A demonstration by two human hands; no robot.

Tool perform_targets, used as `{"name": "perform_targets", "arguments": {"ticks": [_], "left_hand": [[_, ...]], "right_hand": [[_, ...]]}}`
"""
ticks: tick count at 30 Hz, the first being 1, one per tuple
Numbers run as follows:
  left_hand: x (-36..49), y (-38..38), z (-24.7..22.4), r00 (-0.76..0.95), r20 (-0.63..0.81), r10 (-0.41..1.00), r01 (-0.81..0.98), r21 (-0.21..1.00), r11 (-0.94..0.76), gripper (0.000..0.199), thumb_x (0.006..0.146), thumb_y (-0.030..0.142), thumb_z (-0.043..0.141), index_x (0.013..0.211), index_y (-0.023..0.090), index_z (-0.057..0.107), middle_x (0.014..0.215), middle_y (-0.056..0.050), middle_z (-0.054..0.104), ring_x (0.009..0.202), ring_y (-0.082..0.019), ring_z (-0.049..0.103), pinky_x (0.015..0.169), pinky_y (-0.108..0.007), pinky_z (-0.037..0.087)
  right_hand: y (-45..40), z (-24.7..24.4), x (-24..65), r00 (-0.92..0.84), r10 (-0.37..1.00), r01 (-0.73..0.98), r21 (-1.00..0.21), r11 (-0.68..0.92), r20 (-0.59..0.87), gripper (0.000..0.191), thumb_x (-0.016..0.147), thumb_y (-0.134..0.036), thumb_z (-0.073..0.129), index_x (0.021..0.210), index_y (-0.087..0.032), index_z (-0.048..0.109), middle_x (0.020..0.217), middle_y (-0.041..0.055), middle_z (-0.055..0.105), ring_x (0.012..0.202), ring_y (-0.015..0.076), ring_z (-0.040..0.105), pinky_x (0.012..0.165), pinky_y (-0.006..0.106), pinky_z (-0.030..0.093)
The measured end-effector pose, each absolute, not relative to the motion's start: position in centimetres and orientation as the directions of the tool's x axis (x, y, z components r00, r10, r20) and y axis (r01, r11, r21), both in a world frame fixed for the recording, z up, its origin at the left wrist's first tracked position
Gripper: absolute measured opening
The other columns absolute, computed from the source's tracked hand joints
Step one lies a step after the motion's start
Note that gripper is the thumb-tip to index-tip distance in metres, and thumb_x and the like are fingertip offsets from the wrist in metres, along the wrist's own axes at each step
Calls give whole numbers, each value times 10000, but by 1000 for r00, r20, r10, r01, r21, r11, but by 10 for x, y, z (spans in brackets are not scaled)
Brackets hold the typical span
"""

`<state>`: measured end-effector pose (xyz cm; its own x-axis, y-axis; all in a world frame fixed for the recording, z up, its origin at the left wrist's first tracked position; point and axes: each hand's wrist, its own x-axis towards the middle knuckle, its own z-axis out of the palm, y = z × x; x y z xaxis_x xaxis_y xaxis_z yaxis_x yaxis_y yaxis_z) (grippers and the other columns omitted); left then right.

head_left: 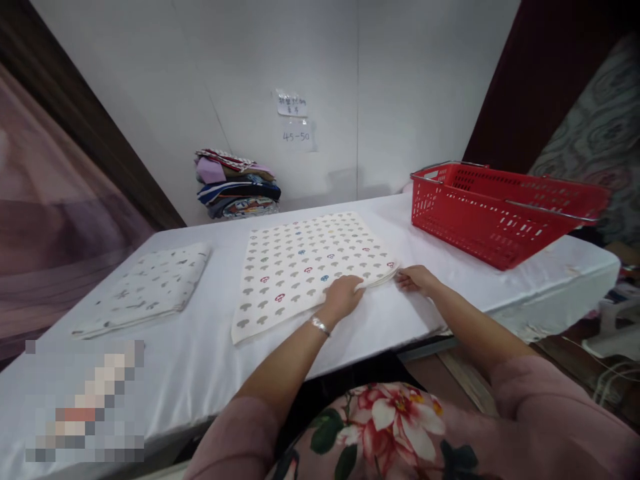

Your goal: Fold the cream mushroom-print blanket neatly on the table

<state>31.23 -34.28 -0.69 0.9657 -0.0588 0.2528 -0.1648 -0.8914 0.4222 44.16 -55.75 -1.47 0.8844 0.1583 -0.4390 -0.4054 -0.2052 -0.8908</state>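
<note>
A white cloth printed with mushrooms (300, 260) lies folded in layers in the middle of the white-covered table. My left hand (344, 295), with a silver bracelet at the wrist, has its fingers closed on the cloth's near edge. At the near right corner, my right hand (417, 280) pinches the layered edge between thumb and fingers. Further left lies a second folded white cloth with small dark prints (150, 283), apart from both hands.
A red plastic basket (495, 213) with metal handles stands at the back right. Folded fabrics (240, 187) are stacked behind the table's far edge, by the wall. Paper labels (297, 135) hang on the wall. A blurred-out patch covers the front left.
</note>
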Motion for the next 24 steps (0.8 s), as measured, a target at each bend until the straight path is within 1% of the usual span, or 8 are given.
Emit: {"name": "perform_targets", "arguments": {"ticks": [2, 6, 11, 16, 19, 22, 24], "left_hand": [[340, -367, -5, 972, 222, -72, -164, 429, -888, 326, 886, 315, 496, 1168, 188, 600, 1192, -61, 624, 1100, -222, 552, 957, -346, 421], [381, -402, -7, 989, 144, -28, -85, 407, -909, 353, 885, 330, 489, 1189, 174, 580, 1203, -92, 607, 1104, -231, 542, 929, -327, 417], [403, -418, -14, 997, 72, 16, -11, 362, -932, 282, 884, 328, 467, 1056, 188, 640, 1078, -94, 640, 1006, -217, 574, 828, -296, 432], [409, -419, -16, 997, 38, 70, 48, 414, -909, 295, 899, 293, 405, 886, 194, 682, 983, -75, 651, 881, -185, 588, 718, -273, 422], [411, -417, -14, 992, 63, 112, 75, 426, -901, 303, 908, 270, 385, 856, 198, 675, 919, -57, 656, 853, -173, 578, 710, -264, 410], [407, -414, -13, 983, 151, 102, 44, 349, -936, 295, 923, 245, 357, 930, 207, 650, 963, -53, 625, 868, -165, 568, 734, -264, 408], [403, -415, -13, 988, 156, 22, -20, 262, -965, 279, 924, 227, 358, 1001, 217, 626, 996, -57, 596, 882, -170, 564, 742, -274, 412]], "right_hand": [[-554, -13, 444, 870, 173, -430, -882, -193, -462, 133, 815, -173, 588, 705, -98, 578, 568, 68, 624, 410, 126, 567, 403, 235, 474], [-547, -14, 447, 859, 189, -447, -877, -179, -476, 157, 829, -136, 538, 679, -105, 574, 506, 44, 598, 380, 114, 544, 381, 219, 459], [-549, -22, 449, 875, 219, -406, -901, -154, -432, 127, 802, -125, 564, 675, -119, 564, 532, 35, 615, 382, 98, 542, 356, 188, 415], [-553, -30, 450, 898, 244, -344, -930, -130, -366, 128, 792, -146, 566, 666, -140, 542, 536, 21, 611, 378, 78, 524, 332, 163, 350], [-556, -35, 450, 914, 256, -294, -949, -115, -314, 141, 791, -165, 547, 652, -147, 538, 535, 13, 604, 387, 71, 522, 336, 155, 329], [-558, -39, 450, 926, 263, -252, -962, -104, -271, 152, 784, -188, 535, 637, -152, 537, 507, 2, 583, 374, 63, 494, 338, 155, 313], [-560, -40, 450, 928, 274, -234, -967, -98, -252, 160, 778, -207, 534, 627, -155, 537, 482, 0, 569, 368, 64, 480, 336, 157, 306]]}}
